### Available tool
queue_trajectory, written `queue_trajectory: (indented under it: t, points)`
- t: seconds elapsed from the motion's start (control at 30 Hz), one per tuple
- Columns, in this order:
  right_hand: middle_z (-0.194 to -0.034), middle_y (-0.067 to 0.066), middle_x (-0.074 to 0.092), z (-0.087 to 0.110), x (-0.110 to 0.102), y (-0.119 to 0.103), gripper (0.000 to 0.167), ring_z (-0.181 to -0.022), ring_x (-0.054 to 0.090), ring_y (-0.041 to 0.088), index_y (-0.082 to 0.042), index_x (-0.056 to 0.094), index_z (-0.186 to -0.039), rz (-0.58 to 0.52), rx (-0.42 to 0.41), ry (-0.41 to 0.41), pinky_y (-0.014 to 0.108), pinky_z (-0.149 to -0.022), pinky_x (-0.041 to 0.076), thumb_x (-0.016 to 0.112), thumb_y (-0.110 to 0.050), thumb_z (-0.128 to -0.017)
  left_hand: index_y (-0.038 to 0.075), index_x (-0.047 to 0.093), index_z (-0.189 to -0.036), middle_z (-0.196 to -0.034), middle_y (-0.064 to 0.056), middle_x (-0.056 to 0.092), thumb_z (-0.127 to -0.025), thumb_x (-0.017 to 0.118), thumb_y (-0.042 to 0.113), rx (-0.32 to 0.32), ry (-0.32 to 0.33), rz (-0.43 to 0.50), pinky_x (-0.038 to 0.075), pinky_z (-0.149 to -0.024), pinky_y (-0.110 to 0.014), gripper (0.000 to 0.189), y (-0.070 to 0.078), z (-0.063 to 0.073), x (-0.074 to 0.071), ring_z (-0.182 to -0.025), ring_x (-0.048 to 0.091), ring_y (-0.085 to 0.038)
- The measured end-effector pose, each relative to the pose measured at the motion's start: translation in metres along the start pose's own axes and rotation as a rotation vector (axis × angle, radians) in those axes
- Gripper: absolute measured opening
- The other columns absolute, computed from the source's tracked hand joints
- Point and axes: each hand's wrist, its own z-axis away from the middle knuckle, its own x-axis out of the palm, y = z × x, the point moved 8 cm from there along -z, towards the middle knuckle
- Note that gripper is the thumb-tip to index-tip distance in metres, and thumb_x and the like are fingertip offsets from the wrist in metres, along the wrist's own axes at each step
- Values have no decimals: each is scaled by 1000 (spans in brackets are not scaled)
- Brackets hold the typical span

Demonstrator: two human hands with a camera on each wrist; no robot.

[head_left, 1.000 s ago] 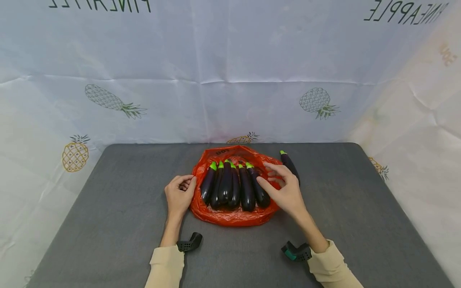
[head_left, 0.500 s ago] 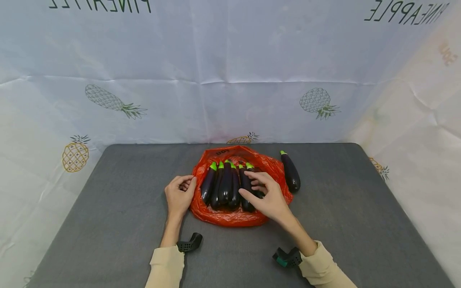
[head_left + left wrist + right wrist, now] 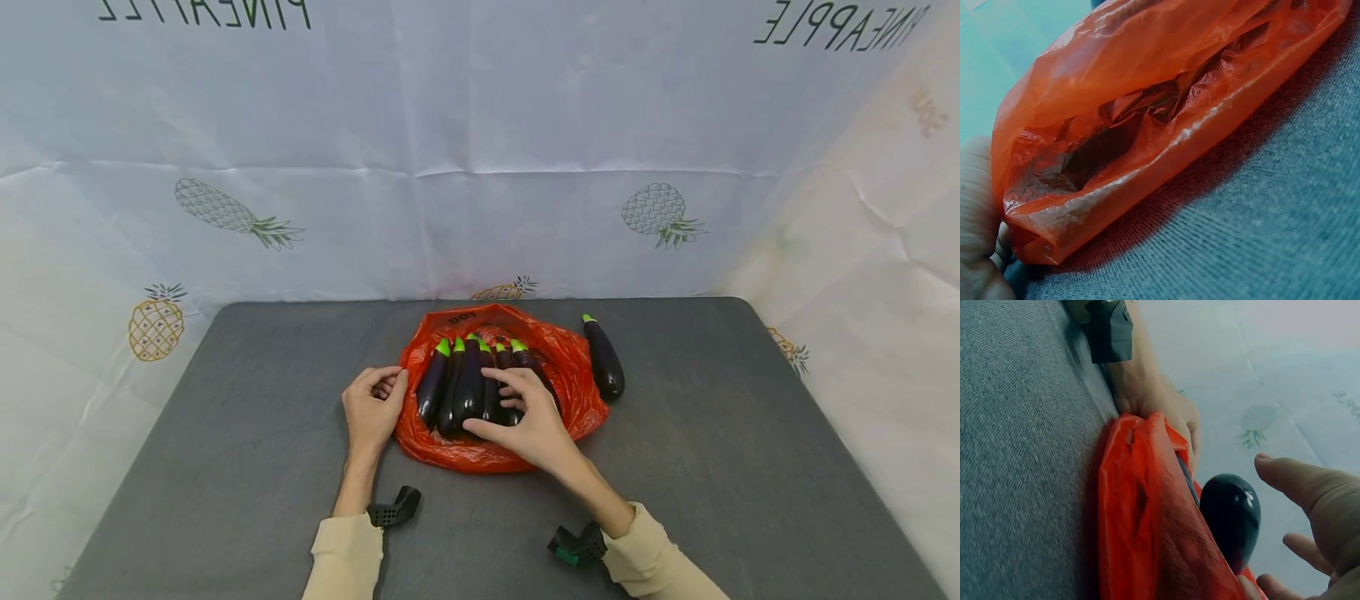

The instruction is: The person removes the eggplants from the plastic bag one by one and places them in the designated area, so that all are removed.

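Observation:
An orange-red plastic bag [image 3: 457, 458] lies open-mouthed on the grey table, with several dark eggplants [image 3: 470, 392] side by side in it, green stems to the back. My left hand [image 3: 372, 408] pinches the bag's left rim; the left wrist view shows the bag's folded edge [image 3: 1179, 140] against the thumb side of the hand. Over the right part of the row hovers my right hand [image 3: 536, 425], thumb and fingers spread apart. In the right wrist view one eggplant's rounded end [image 3: 1230, 519] sits near that hand's fingers, with a gap to the thumb.
A single eggplant [image 3: 603, 362] lies on the grey table [image 3: 712, 450] just right of the bag. Behind the table hangs a white cloth [image 3: 360, 233] printed with pineapples. Each wrist wears a black camera mount [image 3: 396, 507].
My right hand has moved left and toward me, from the bag's right edge over the eggplants, uncovering the lone eggplant. The left hand has stayed at the left rim.

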Motion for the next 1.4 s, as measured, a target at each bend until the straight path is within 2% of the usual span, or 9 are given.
queue_trajectory:
  t: [0.2,0.33,0.8,1.13,1.4]
  points:
    - [-134,12,54,-4,8,3,66,-111,58,25,-19,63,-139,35,33,-8,41,-98,57,89,-25,-79,-6,77,-82,-70,-17,67,-85,80,0,-13,-3,-22,40,-58,-6,7,-21,2,2,-61,51,-2]
    - [-135,11,51,-7,13,4,68,-113,57,23,-21,61,-141,48,43,-33,41,-99,56,89,-26,-80,-2,78,-83,-71,-13,68,-86,81,6,-12,-15,-2,41,-59,-7,8,-27,2,2,-62,52,-1]
    - [-138,15,48,-13,20,1,74,-116,55,25,-18,58,-146,85,55,-48,47,-98,55,89,-31,-80,3,80,-84,-71,-11,69,-88,80,8,-14,-34,9,43,-59,-8,6,-27,1,2,-63,54,-3]
    - [-135,15,55,-13,19,-1,66,-110,61,27,-16,61,-142,90,16,-12,45,-93,58,86,-23,-82,4,80,-85,-71,-11,68,-89,79,9,-19,-42,15,43,-59,-8,7,-29,1,2,-63,54,-2]
    - [-136,16,57,-13,13,2,61,-105,62,26,-14,64,-140,29,45,37,44,-91,59,83,-16,-82,4,80,-84,-71,-11,68,-89,79,8,-9,-38,9,43,-59,-8,6,-28,1,2,-63,54,-3]
